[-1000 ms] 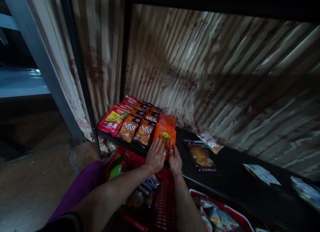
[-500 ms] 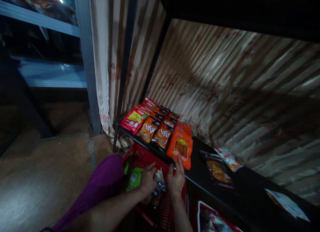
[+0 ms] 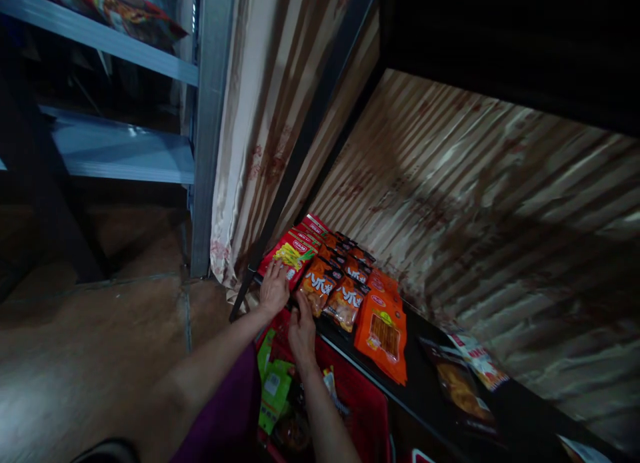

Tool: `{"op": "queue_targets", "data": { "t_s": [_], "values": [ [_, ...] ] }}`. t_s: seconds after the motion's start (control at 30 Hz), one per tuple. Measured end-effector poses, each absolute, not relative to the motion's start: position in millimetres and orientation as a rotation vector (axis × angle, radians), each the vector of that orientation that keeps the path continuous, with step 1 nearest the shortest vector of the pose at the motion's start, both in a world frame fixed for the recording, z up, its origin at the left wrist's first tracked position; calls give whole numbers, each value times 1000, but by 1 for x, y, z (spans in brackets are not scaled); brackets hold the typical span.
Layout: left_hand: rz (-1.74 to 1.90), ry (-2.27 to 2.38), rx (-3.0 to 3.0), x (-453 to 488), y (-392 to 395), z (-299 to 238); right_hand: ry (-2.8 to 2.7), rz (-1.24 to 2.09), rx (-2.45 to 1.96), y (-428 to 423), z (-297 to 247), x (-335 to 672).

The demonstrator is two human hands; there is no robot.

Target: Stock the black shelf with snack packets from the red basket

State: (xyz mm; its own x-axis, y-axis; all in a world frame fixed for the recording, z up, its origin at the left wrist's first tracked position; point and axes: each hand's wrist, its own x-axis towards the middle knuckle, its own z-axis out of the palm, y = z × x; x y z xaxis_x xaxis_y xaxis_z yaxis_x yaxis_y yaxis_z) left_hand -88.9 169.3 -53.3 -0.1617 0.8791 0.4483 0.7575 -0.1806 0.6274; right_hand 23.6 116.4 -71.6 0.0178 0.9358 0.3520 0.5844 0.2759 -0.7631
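Observation:
My left hand (image 3: 275, 288) lies over the lower part of the front red snack bag (image 3: 290, 253), fingers stretched out and resting on it. Close beside it, my right hand (image 3: 302, 330) is at the shelf's front edge, fingers apart near the left corner of a black-and-orange snack bag (image 3: 317, 286); I see nothing held in it. Another black-and-orange bag (image 3: 344, 303) sits to the right, followed by a stack of flat orange packets (image 3: 383, 333). Below my forearms is a red shopping basket (image 3: 367, 410) holding green packets (image 3: 275, 390) and other bags.
The bags stand in rows on a low black shelf (image 3: 430, 400). Further right lie a dark bag (image 3: 463, 390) and a white-and-red packet (image 3: 480, 362). A dark post (image 3: 300, 156) rises at the shelf's left end, before a striped curtain (image 3: 245, 150). A grey metal rack (image 3: 207, 136) stands left.
Both hands have moved left and away from the basket and orange packets. The left now touches the red bag; the right is by the black-and-orange bag. The view has shifted.

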Motion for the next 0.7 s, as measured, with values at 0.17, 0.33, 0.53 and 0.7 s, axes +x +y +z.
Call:
{"op": "queue_targets", "data": {
  "t_s": [0.17,0.33,0.53,0.7],
  "values": [
    [997,1947,2064,-102,205,-58,-1709,485,-1464,159,-62,-10],
    [912,2017,2026,-102,228,-61,-1749,455,-1513,181,-63,-14],
    [969,2031,1961,-96,244,-63,-1743,465,-1581,190,-74,-10],
    [979,2085,1948,-92,250,-65,-1743,479,-1580,196,-79,-7]
  ]
}}
